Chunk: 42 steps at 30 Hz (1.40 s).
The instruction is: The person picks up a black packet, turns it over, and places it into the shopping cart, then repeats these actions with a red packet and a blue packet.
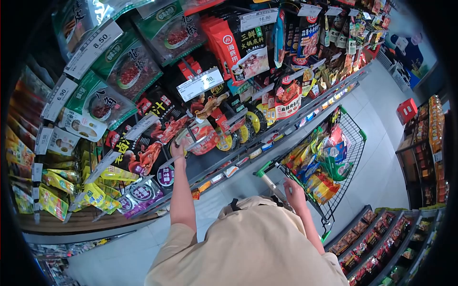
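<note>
My left hand (177,149) reaches into the shelf at the lower row of hanging packs. Its fingers are at a red-and-white food pouch (202,137), partly lost among the packaging, so their grip cannot be made out. Dark pouches with pictures of food (143,157) hang just left of it. My right hand (295,193) is held above the near side of a shopping cart (350,176), close to its handle bar (271,185). Its fingers are loosely bent and a little apart, with nothing visible in them. Colourful bagged goods (329,152) fill part of the cart.
Green-and-clear spice bags (131,66) hang above, with price tags (93,50) sticking out on hooks. Yellow sachets (98,198) and purple packs (140,193) hang at lower left. Tiled floor (377,121) runs along the shelf. Tiered racks (381,243) stand at lower right.
</note>
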Each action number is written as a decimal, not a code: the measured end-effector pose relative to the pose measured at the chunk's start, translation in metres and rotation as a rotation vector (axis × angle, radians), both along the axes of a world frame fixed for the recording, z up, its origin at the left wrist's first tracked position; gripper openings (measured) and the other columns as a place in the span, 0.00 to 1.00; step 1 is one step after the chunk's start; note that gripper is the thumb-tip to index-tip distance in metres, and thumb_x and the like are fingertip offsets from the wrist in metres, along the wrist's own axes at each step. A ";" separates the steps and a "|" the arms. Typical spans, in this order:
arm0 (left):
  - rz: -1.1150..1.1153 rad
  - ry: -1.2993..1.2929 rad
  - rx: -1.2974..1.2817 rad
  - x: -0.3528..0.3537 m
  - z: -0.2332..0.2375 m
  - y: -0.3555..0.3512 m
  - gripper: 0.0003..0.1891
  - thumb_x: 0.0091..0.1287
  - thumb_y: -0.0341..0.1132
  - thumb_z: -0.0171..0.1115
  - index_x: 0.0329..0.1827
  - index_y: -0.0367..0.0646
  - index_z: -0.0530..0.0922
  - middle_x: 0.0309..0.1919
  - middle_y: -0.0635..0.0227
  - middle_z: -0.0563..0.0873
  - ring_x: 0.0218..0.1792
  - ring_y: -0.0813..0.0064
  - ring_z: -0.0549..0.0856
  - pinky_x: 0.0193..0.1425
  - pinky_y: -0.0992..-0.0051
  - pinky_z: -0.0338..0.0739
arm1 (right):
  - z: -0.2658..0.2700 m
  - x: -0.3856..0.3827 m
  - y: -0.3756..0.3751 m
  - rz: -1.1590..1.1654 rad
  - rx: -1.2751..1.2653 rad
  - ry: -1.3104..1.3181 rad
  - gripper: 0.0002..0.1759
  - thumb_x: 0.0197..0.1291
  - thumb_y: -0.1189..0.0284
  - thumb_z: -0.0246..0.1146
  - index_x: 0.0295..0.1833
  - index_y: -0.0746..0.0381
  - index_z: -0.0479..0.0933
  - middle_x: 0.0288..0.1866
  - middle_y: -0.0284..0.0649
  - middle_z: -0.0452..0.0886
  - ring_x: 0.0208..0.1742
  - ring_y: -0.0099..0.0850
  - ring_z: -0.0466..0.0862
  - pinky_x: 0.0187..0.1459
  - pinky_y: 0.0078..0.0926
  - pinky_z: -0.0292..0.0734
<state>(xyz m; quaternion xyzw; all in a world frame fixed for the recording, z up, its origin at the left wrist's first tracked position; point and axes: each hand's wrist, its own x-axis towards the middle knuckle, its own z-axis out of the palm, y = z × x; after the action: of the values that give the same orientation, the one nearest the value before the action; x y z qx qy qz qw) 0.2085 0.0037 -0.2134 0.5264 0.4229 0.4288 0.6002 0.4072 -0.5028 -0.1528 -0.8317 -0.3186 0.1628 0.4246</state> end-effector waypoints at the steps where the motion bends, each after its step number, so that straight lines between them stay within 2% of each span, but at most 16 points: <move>1: -0.019 0.047 -0.020 -0.001 -0.002 0.002 0.30 0.66 0.37 0.74 0.68 0.39 0.73 0.56 0.66 0.84 0.54 0.74 0.82 0.61 0.75 0.73 | 0.002 -0.003 0.000 0.003 -0.011 0.014 0.17 0.65 0.78 0.59 0.59 0.63 0.79 0.45 0.51 0.86 0.48 0.49 0.86 0.51 0.39 0.81; 3: -0.072 0.027 -0.047 -0.001 -0.009 0.003 0.23 0.66 0.41 0.74 0.57 0.37 0.81 0.47 0.68 0.87 0.47 0.77 0.84 0.55 0.75 0.75 | 0.001 -0.007 0.000 0.005 -0.021 0.007 0.18 0.63 0.80 0.59 0.59 0.64 0.79 0.44 0.49 0.86 0.47 0.45 0.87 0.52 0.36 0.81; 4: -0.079 0.027 -0.043 -0.003 -0.019 0.007 0.23 0.66 0.41 0.74 0.57 0.37 0.81 0.47 0.68 0.87 0.47 0.77 0.84 0.55 0.75 0.75 | 0.000 -0.009 0.001 0.011 -0.034 0.006 0.20 0.62 0.82 0.60 0.60 0.65 0.78 0.43 0.46 0.87 0.46 0.41 0.88 0.52 0.34 0.81; 7: -0.114 0.104 -0.018 -0.002 -0.031 0.010 0.25 0.67 0.47 0.73 0.54 0.32 0.82 0.43 0.67 0.87 0.42 0.78 0.84 0.49 0.72 0.76 | 0.002 -0.017 0.001 -0.008 -0.036 -0.003 0.19 0.62 0.82 0.60 0.59 0.65 0.79 0.43 0.46 0.87 0.46 0.41 0.88 0.52 0.34 0.81; 8: -0.118 0.101 -0.018 -0.001 -0.031 0.010 0.25 0.67 0.47 0.73 0.54 0.32 0.82 0.43 0.67 0.87 0.42 0.78 0.84 0.49 0.72 0.76 | 0.004 -0.019 0.000 -0.012 -0.036 -0.006 0.19 0.62 0.82 0.60 0.59 0.65 0.79 0.43 0.46 0.87 0.46 0.41 0.88 0.52 0.34 0.81; 10: -0.124 0.064 -0.051 0.000 -0.033 0.010 0.25 0.67 0.47 0.73 0.54 0.32 0.82 0.44 0.66 0.87 0.42 0.77 0.84 0.49 0.73 0.76 | 0.007 -0.021 0.002 0.003 -0.044 0.040 0.16 0.65 0.78 0.58 0.57 0.65 0.79 0.45 0.51 0.86 0.48 0.50 0.86 0.52 0.40 0.80; 14: -0.099 0.029 -0.001 0.004 -0.033 0.006 0.24 0.67 0.46 0.72 0.54 0.31 0.82 0.44 0.65 0.87 0.42 0.76 0.85 0.48 0.72 0.77 | 0.009 -0.026 0.007 0.014 -0.072 0.059 0.16 0.65 0.77 0.58 0.57 0.64 0.80 0.45 0.50 0.86 0.48 0.51 0.86 0.52 0.40 0.80; 16: -0.047 0.081 -0.079 0.003 -0.025 0.000 0.23 0.68 0.44 0.72 0.54 0.31 0.82 0.44 0.65 0.88 0.42 0.76 0.85 0.48 0.73 0.77 | 0.011 -0.030 0.010 0.031 -0.059 0.085 0.15 0.64 0.77 0.59 0.56 0.64 0.80 0.45 0.49 0.86 0.48 0.51 0.86 0.53 0.41 0.80; 20: -0.123 0.058 -0.025 -0.009 -0.009 -0.021 0.21 0.67 0.41 0.72 0.53 0.31 0.82 0.43 0.64 0.87 0.41 0.74 0.84 0.48 0.72 0.77 | 0.011 -0.036 0.013 0.031 -0.051 0.110 0.15 0.65 0.76 0.60 0.57 0.63 0.80 0.46 0.51 0.86 0.48 0.52 0.85 0.52 0.41 0.80; 21: -0.021 0.123 0.046 -0.018 -0.063 0.003 0.21 0.67 0.37 0.70 0.57 0.31 0.79 0.46 0.61 0.87 0.44 0.73 0.85 0.49 0.73 0.77 | 0.012 -0.038 0.014 0.031 -0.053 0.106 0.15 0.65 0.76 0.60 0.57 0.63 0.80 0.46 0.51 0.86 0.48 0.52 0.85 0.52 0.41 0.80; 22: -0.021 0.120 0.045 -0.022 -0.064 -0.001 0.21 0.67 0.37 0.70 0.57 0.31 0.79 0.46 0.61 0.87 0.44 0.73 0.85 0.49 0.73 0.77 | 0.014 -0.039 0.015 0.035 -0.072 0.128 0.15 0.66 0.75 0.60 0.57 0.62 0.80 0.46 0.52 0.85 0.48 0.53 0.85 0.51 0.42 0.80; 28: -0.119 0.068 -0.126 -0.020 -0.013 -0.042 0.24 0.64 0.29 0.69 0.61 0.28 0.75 0.53 0.58 0.85 0.50 0.72 0.85 0.54 0.72 0.77 | 0.013 -0.040 0.020 0.060 -0.078 0.144 0.14 0.68 0.72 0.59 0.57 0.62 0.80 0.47 0.55 0.85 0.48 0.55 0.84 0.50 0.44 0.80; 30: -0.064 -0.039 -0.096 -0.016 -0.005 -0.052 0.20 0.66 0.28 0.68 0.59 0.29 0.77 0.51 0.59 0.86 0.49 0.72 0.86 0.55 0.72 0.78 | 0.012 -0.039 0.021 0.082 -0.111 0.090 0.16 0.66 0.78 0.59 0.59 0.63 0.80 0.44 0.46 0.88 0.47 0.43 0.89 0.51 0.37 0.82; 34: -0.093 -0.060 -0.174 -0.014 0.015 -0.065 0.18 0.69 0.27 0.66 0.59 0.30 0.78 0.52 0.60 0.86 0.50 0.73 0.86 0.56 0.72 0.78 | 0.013 -0.038 0.019 0.105 -0.093 0.068 0.16 0.66 0.77 0.59 0.58 0.63 0.79 0.43 0.47 0.88 0.46 0.45 0.88 0.50 0.38 0.82; 36: -0.136 -0.183 -0.240 -0.013 0.019 -0.069 0.18 0.70 0.28 0.66 0.60 0.31 0.77 0.54 0.60 0.85 0.52 0.73 0.85 0.57 0.72 0.78 | 0.012 -0.037 0.018 0.111 -0.093 0.085 0.15 0.67 0.75 0.60 0.58 0.62 0.79 0.43 0.47 0.87 0.45 0.47 0.87 0.48 0.40 0.81; 42: -0.154 -0.167 -0.160 -0.016 -0.003 -0.067 0.19 0.71 0.31 0.67 0.62 0.33 0.77 0.53 0.62 0.86 0.51 0.73 0.85 0.57 0.72 0.78 | 0.009 -0.035 0.008 0.058 -0.095 0.108 0.14 0.69 0.71 0.61 0.58 0.62 0.79 0.45 0.51 0.86 0.46 0.52 0.85 0.48 0.43 0.80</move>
<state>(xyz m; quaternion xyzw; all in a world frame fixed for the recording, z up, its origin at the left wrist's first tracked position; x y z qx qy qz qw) 0.1930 -0.0636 -0.2167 0.4703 0.3626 0.3888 0.7044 0.3724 -0.4950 -0.1438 -0.8314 -0.3109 0.2347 0.3963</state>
